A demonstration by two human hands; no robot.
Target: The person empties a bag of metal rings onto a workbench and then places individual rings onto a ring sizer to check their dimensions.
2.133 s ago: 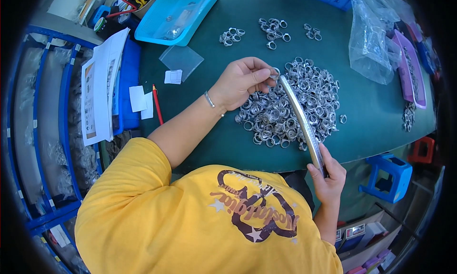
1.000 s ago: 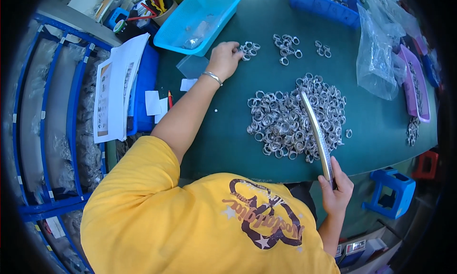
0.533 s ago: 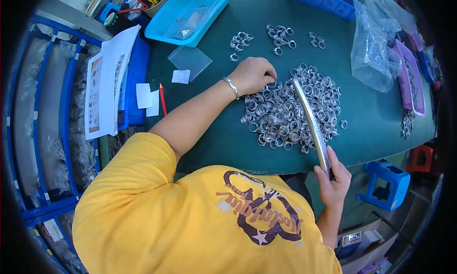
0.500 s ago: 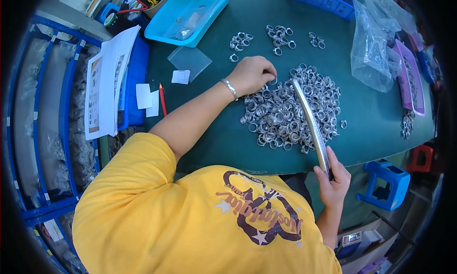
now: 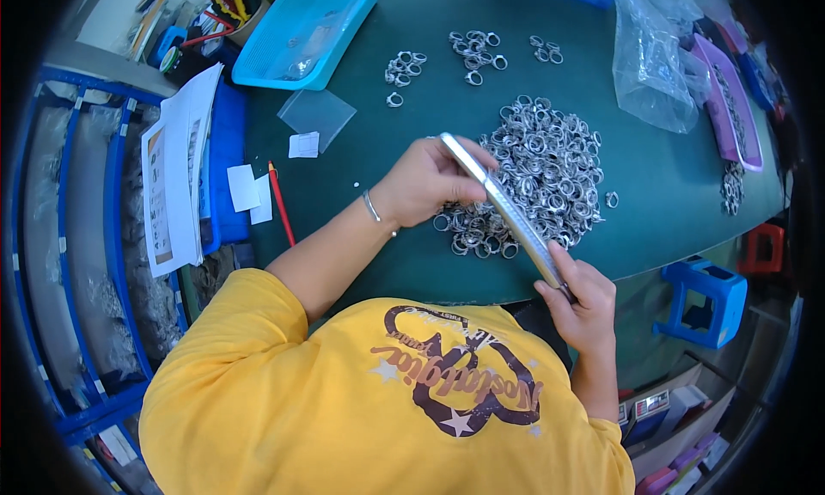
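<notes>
A tapered silver ring mandrel (image 5: 524, 224) slants up and to the left over a heap of silver rings (image 5: 550, 151). Its thick lower end is in my right hand (image 5: 584, 299), fingers wrapped round it. Near the narrow upper end, my left hand (image 5: 430, 181) has its thumb and fingers closed about the mandrel. The ring in those fingers is mostly hidden by them. Beyond the heap lie small groups of rings: one on the left (image 5: 404, 67), another in the middle (image 5: 474, 50), a third on the right (image 5: 546, 50).
A light-blue basket (image 5: 242, 72) stands on the green table (image 5: 344, 181), with a clear bag (image 5: 316, 117), paper slips (image 5: 242, 188) and a red pen (image 5: 281, 204) nearer. Crumpled plastic (image 5: 653, 74) and a purple tray (image 5: 749, 147) are at right. Blue shelving (image 5: 64, 194) borders the left; a blue stool (image 5: 705, 297) stands at right.
My left hand has come from the heap's upper left edge down toward me, to the mandrel. The mandrel has tilted further left, its tip now beside that hand. The whole view has shifted slightly.
</notes>
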